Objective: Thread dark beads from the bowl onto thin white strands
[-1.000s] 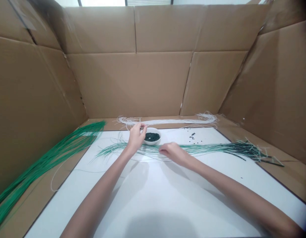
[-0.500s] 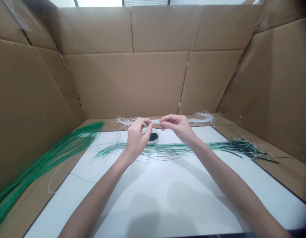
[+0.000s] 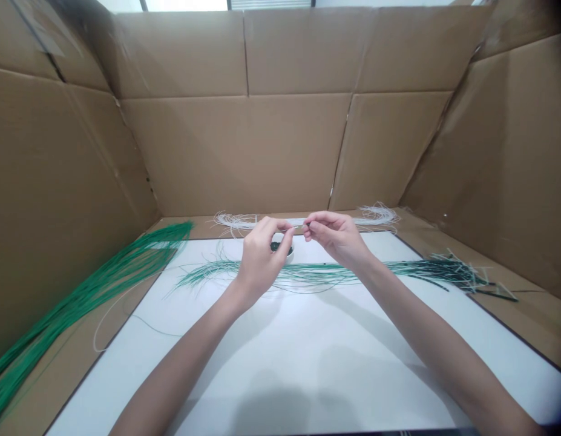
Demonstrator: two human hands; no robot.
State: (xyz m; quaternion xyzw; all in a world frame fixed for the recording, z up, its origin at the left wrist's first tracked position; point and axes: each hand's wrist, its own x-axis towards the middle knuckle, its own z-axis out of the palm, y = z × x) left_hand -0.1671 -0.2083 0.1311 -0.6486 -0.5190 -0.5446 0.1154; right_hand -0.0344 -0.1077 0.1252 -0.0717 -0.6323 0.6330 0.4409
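Observation:
My left hand (image 3: 264,253) pinches the end of a thin pale wire (image 3: 295,227) between thumb and forefinger. Facing it across a small gap, my right hand (image 3: 338,237) has its fingertips closed on a tiny dark bead (image 3: 308,224). Both hands are raised over a small white bowl (image 3: 290,257) of dark beads, partly hidden behind the left hand. Below them, a loose bundle of thin green wires (image 3: 302,274) lies crosswise on the white board (image 3: 302,345). Its right end carries dark beaded lengths (image 3: 452,272).
A thick bundle of green wires (image 3: 103,281) lies along the left side. White wires (image 3: 377,215) stretch behind the hands, near the back wall. Cardboard walls (image 3: 248,151) enclose the back and both sides. A single loose wire (image 3: 155,329) curls at the board's left edge.
Both hands have shifted slightly right, and the gap between their fingertips shows more plainly. The wire tip and the dark bead are now visible. The view has also moved a little.

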